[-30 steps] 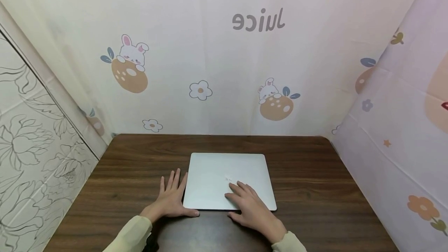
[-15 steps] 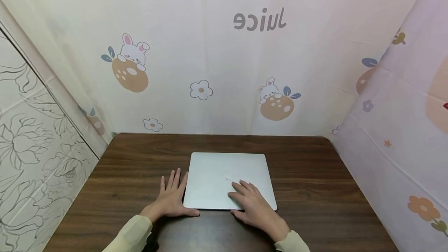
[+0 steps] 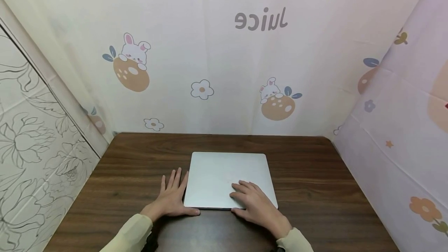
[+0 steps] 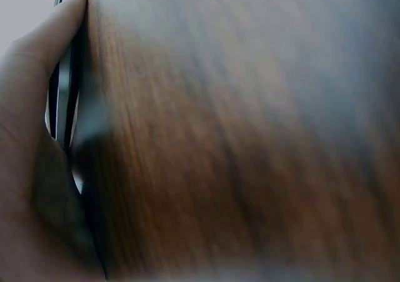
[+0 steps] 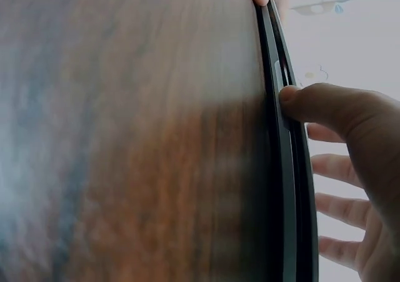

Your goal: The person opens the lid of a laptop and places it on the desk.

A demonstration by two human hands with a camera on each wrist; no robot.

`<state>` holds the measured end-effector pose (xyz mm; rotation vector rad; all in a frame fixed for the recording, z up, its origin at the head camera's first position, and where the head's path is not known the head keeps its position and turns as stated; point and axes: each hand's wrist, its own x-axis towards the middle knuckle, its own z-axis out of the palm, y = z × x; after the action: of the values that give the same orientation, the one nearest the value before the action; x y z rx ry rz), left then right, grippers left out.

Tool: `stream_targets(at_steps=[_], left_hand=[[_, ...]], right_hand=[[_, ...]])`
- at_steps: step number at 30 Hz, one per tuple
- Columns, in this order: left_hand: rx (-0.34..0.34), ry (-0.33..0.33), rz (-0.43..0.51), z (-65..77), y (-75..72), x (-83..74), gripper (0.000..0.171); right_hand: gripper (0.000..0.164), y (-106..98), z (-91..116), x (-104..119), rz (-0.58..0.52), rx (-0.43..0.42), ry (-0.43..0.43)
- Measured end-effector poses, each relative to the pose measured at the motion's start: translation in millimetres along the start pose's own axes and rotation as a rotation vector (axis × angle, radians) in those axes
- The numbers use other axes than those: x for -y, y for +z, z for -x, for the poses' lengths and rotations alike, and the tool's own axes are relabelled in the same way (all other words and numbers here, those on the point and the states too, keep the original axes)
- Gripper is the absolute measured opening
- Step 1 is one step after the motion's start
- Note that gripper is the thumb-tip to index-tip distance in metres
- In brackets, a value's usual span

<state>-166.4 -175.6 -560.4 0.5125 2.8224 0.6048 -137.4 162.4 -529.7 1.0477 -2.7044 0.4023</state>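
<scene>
A closed silver laptop (image 3: pixel 217 178) lies flat on the dark wooden table (image 3: pixel 304 189), its front edge toward me. Fingers spread, my left hand (image 3: pixel 170 199) sits at its front left corner; the fingers lie along the left side and the thumb reaches along the front edge. My right hand (image 3: pixel 255 207) rests over the front right part of the lid, fingers reaching across the top. In the right wrist view, that hand's thumb (image 5: pixel 319 104) touches the laptop's front edge (image 5: pixel 289 169) at the seam. The left thumb (image 4: pixel 53 35) shows against the same edge in the left wrist view.
A pale curtain (image 3: pixel 224 57) with rabbits, fruit and mirrored lettering hangs behind the table. Another printed cloth (image 3: pixel 395 158) borders the right side, and a flower-patterned white panel (image 3: pixel 38 151) stands on the left.
My right hand has slid slightly to the right along the laptop's front part, its thumb still at the front edge. The left hand and the laptop stay in place.
</scene>
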Motion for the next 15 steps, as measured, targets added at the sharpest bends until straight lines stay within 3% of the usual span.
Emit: stream_targets(at_steps=[8, 15], left_hand=[[0.014, -0.012, -0.085, 1.0, -3.7, -3.3, 0.139], [0.004, 0.014, -0.021, 2.5, -2.1, -1.6, 0.134]], right_hand=[[0.034, -2.3, -2.1, -2.0, -0.006, -0.064, -0.08], [0.032, -3.5, -2.1, -3.4, -0.005, -0.088, -0.111]])
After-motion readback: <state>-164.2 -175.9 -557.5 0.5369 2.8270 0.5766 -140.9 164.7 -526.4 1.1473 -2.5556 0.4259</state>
